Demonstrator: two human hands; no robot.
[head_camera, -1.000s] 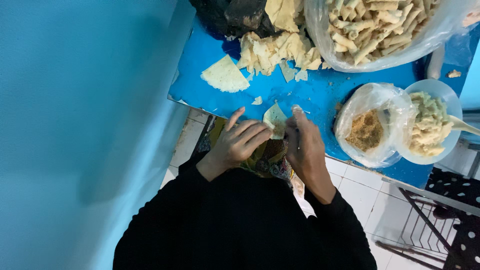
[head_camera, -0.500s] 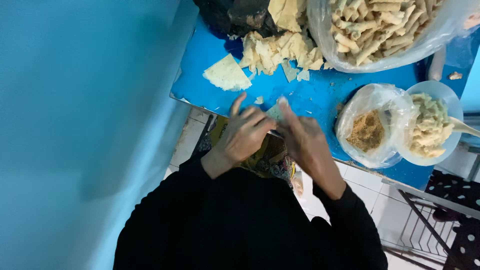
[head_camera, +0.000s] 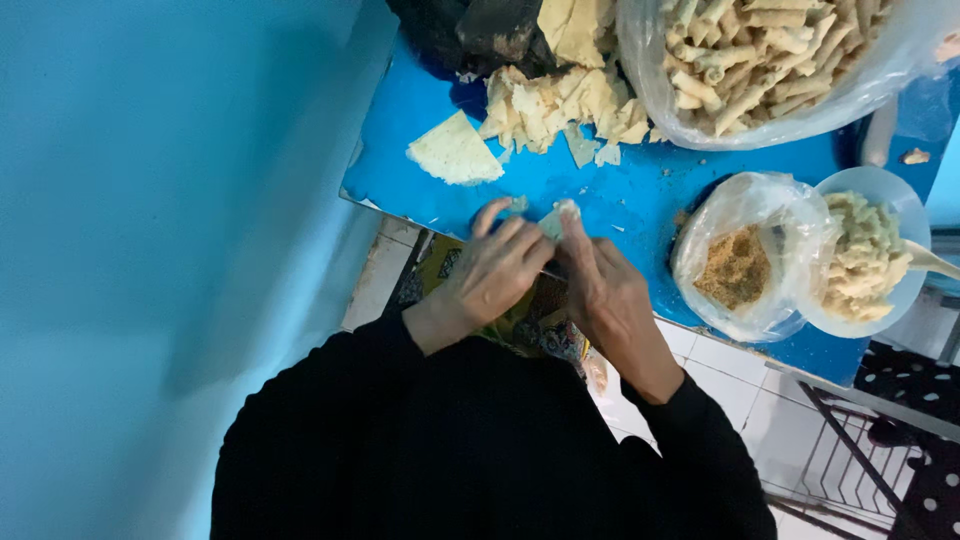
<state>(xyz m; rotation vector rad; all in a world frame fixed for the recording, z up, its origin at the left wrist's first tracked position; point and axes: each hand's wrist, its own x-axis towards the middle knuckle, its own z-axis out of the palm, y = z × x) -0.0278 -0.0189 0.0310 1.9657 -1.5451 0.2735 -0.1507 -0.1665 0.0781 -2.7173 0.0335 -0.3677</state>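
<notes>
While clear bag (head_camera: 760, 60) holds rolled pieces, small bag (head_camera: 745, 262) crumbs, bowl (head_camera: 868, 258) filling: left hand (head_camera: 495, 268), right hand (head_camera: 598, 290) together pinching wrapper (head_camera: 556, 217) at blue table (head_camera: 640, 185) near edge.

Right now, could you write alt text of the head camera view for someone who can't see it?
A person in black sleeves folds a small pale wrapper with the left hand and right hand at the edge of a blue table. Nearby lie a triangular wrapper sheet, a heap of wrapper pieces, a bag of rolled snacks, a bag of brown crumbs and a bowl of filling.
</notes>
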